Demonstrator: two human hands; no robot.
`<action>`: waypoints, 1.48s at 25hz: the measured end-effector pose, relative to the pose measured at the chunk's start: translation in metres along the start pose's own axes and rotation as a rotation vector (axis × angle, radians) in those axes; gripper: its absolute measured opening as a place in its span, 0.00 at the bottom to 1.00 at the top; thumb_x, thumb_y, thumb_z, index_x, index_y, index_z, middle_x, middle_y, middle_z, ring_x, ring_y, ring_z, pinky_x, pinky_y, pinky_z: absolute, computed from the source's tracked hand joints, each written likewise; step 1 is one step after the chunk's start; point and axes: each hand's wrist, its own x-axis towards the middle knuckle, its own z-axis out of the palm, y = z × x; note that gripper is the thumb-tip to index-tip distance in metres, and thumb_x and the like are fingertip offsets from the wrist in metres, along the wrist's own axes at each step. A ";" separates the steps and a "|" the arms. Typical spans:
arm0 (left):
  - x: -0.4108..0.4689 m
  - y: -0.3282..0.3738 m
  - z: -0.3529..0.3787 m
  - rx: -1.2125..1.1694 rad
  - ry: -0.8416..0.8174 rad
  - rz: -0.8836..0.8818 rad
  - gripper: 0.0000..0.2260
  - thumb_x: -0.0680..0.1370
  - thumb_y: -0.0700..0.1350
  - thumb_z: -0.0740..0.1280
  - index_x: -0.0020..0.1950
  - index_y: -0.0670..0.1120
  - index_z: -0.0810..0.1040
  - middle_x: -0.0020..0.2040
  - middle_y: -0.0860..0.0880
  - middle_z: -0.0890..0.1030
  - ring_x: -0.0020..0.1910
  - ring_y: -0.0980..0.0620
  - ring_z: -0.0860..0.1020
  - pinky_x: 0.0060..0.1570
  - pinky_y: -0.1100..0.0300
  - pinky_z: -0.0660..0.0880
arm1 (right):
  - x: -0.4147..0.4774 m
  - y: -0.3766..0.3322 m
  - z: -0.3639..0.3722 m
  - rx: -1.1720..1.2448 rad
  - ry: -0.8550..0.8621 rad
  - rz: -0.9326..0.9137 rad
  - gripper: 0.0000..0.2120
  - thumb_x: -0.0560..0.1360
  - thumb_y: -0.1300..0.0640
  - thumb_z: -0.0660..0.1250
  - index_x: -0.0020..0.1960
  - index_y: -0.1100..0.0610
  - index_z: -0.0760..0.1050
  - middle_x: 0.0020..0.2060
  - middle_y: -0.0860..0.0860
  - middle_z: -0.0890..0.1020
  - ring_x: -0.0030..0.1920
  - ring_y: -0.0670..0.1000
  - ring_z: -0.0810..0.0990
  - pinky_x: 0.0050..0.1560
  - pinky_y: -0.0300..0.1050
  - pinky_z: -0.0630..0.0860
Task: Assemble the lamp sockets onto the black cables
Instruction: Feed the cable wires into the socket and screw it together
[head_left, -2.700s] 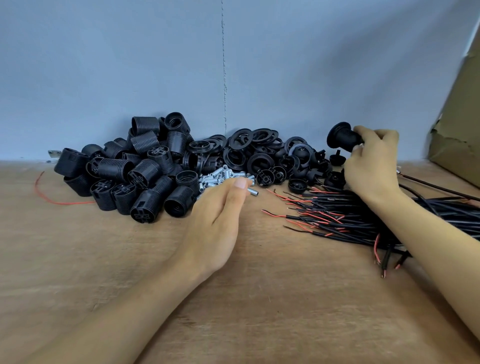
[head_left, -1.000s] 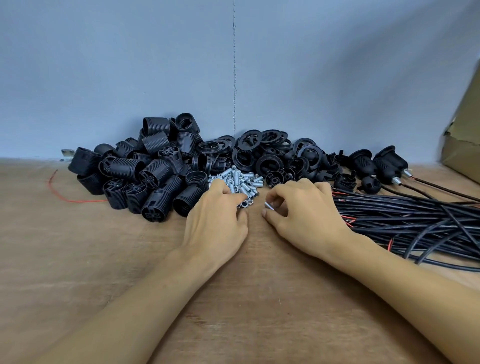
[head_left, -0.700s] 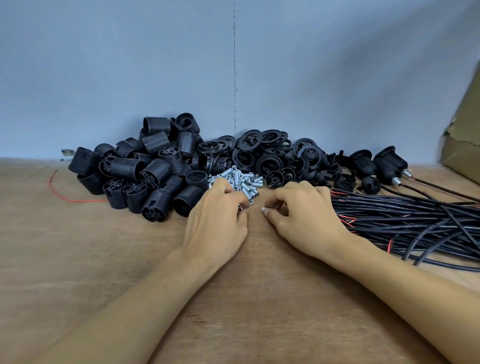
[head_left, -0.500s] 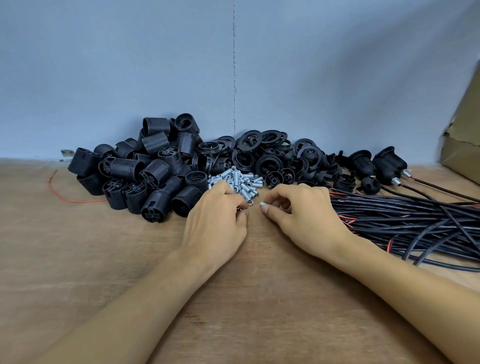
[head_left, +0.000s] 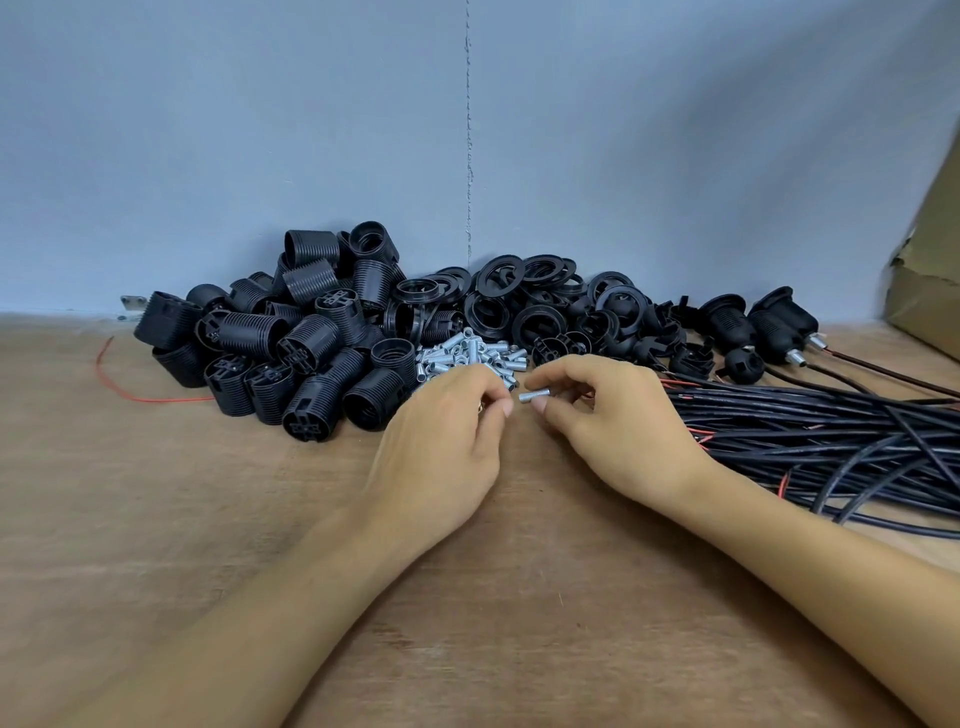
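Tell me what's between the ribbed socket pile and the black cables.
Head view: a heap of silver tubes, the left hand, and the right hand pinching one tube.

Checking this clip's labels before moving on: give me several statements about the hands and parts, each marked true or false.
1. The right hand pinches a small metal tube. True.
2. The black cables lie at the left of the table. False: they lie at the right, by the right forearm.
3. The pile of metal tubes lies just right of the ribbed sockets. True.
4. The left hand holds a black socket. False: it holds no socket; its fingers curl beside the pile.
5. No socket is on a cable yet. False: two sockets at the far right have cables running out.
6. A loose red wire lies left of the ribbed sockets. True.
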 end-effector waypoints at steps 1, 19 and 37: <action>0.000 0.003 0.000 -0.118 0.070 -0.067 0.04 0.80 0.44 0.68 0.46 0.53 0.79 0.35 0.62 0.77 0.37 0.64 0.74 0.41 0.70 0.69 | 0.000 -0.002 0.000 0.096 0.008 0.018 0.06 0.77 0.57 0.72 0.53 0.50 0.84 0.40 0.42 0.83 0.41 0.40 0.79 0.46 0.31 0.73; -0.001 0.008 0.001 -0.746 -0.029 -0.423 0.10 0.82 0.43 0.68 0.46 0.53 0.86 0.42 0.54 0.87 0.32 0.56 0.82 0.31 0.71 0.72 | -0.006 -0.007 0.003 0.238 0.070 -0.133 0.03 0.75 0.56 0.75 0.49 0.54 0.85 0.38 0.45 0.85 0.40 0.42 0.80 0.41 0.29 0.72; 0.006 -0.002 -0.012 -1.031 -0.113 -0.491 0.09 0.66 0.49 0.77 0.45 0.49 0.88 0.41 0.49 0.86 0.35 0.56 0.79 0.34 0.63 0.73 | -0.004 -0.007 -0.003 0.302 0.008 -0.116 0.04 0.77 0.53 0.72 0.49 0.54 0.83 0.36 0.48 0.84 0.35 0.44 0.82 0.38 0.34 0.76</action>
